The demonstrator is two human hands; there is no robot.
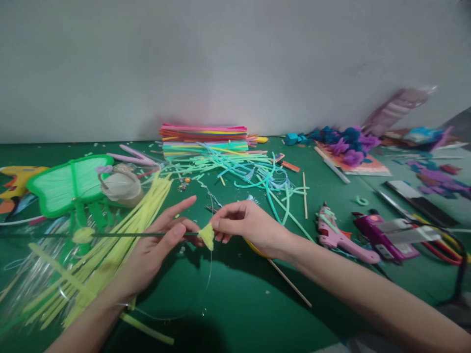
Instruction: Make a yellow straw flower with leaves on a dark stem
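Note:
My left hand (167, 238) pinches a thin dark green rod (121, 235) between thumb and fingers, its index finger stretched out above. The rod runs level to the left edge, passing a small round yellow piece (84, 235). At the rod's right end sits a small fan-shaped yellow piece (206, 237), which looks fuzzy. The closed fingertips of my right hand (243, 223) grip this piece by its right side. A thin clear thread (210, 272) hangs below it. Under my left forearm lies a bundle of yellow pipe cleaners (121, 245).
Pipe cleaners (204, 142) in several colours are stacked by the wall, with loose teal ones in front. Left are a green wing-shaped piece (73, 186), a cup (125, 189) and a yellow glue gun (20, 179). A pink glue gun (342, 240) and purple device (384, 238) lie right.

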